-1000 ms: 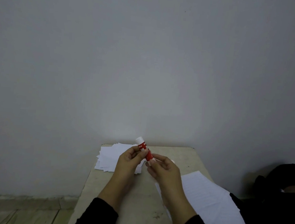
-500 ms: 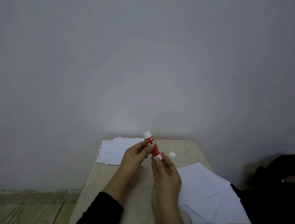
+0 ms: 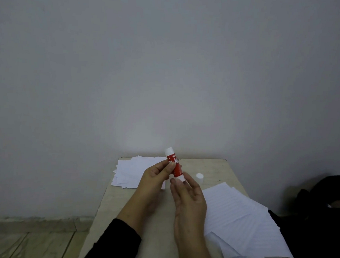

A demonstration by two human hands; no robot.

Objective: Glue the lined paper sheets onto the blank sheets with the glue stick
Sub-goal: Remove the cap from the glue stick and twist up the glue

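The left hand (image 3: 157,174) is pinching the red glue stick (image 3: 174,165) mid-barrel, holding it tilted above the surface (image 3: 218,169). The right hand (image 3: 188,195) is touching the stick's lower white end with loosely extended fingers (image 3: 176,181). The cap (image 3: 199,176) is standing just right of the stick, blank sheets (image 3: 129,172) are lying left of it, and lined sheets (image 3: 236,211) further right. Overturning the base could be pushing out too much glue, which might snap or smear. The lined sheets are overhanging the surface's edge and could slide off if nudged.
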